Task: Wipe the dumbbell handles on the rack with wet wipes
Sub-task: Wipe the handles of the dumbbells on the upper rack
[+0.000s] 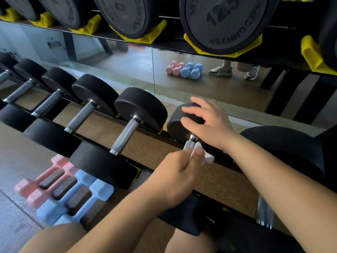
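Wiping in progress: left hand (178,172) pinches the wet wipe (207,158) around the dumbbell handle (188,144), low on the rack (226,159). Right hand (206,123) is spread on the black head (174,126). Judged: dumbbell heavy and stiff; wipe limp and tearable on knurling.

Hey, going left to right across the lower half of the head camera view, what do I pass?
Pink dumbbells → blue dumbbells → bare steel dumbbell handle → left hand holding the wipe → right hand.
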A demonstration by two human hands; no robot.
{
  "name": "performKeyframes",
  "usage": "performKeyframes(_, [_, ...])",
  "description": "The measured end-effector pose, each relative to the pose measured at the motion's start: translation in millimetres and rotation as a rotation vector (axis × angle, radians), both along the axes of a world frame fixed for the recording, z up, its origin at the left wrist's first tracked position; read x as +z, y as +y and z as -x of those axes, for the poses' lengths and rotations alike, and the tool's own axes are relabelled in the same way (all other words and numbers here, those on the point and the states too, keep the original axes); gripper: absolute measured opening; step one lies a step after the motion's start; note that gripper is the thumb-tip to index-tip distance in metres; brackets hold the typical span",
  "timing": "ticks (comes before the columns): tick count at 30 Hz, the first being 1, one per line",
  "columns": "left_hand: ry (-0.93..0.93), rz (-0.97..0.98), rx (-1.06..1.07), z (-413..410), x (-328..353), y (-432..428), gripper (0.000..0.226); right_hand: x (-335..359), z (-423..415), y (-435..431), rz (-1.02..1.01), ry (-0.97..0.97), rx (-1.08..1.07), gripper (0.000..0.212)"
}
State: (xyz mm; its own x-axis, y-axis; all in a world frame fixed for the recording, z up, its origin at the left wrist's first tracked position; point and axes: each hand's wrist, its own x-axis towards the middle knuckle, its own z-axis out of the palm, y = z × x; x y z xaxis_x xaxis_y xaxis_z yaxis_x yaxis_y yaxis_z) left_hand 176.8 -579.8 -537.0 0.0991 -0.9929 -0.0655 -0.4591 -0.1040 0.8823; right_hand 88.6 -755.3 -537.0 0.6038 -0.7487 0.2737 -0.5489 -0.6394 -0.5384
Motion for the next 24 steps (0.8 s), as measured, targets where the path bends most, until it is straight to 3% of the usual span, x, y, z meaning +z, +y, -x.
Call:
performKeyframes(2, [0.086, 0.076, -0.005, -6, 0, 3, 0.049, 13, 18, 24, -0.295, -0.095, 0.119, 0.026])
performKeyframes(4, [0.145, 0.16, 0.006, -10, 2, 3, 0.044, 17, 41, 48, -0.448, -0.151, 0.226, 0.031])
performKeyframes(8, [0.113, 0.226, 0.112, -18, 5, 1, 0.038, 7, 68, 76, -0.459, -0.115, 0.25, 0.037])
performKeyframes(11, [-0.028, 0.223, 0.194, -20, -4, -4, 0.032, -4, 70, 79, -0.383, -0.053, 0.159, 0.014])
performKeyframes(15, [-0.253, 0.142, 0.243, -37, -18, -15, 0.027, -17, 68, 65, -0.437, 0.041, 0.025, 0.017])
performKeyframes(18, [-0.254, 0.057, 0.317, -52, -24, -25, 0.022, -21, 64, 50, -0.495, 0.048, -0.059, 0.013])
performKeyframes(20, [-0.257, 0.025, 0.352, -56, -27, -34, 0.02, -25, 58, 42, -0.426, 0.104, -0.103, 0.011])
performKeyframes(24, [-0.136, -0.025, 0.37, -61, -37, -49, 0.009, -36, 45, 40, -0.014, 0.307, -0.16, 0.019])
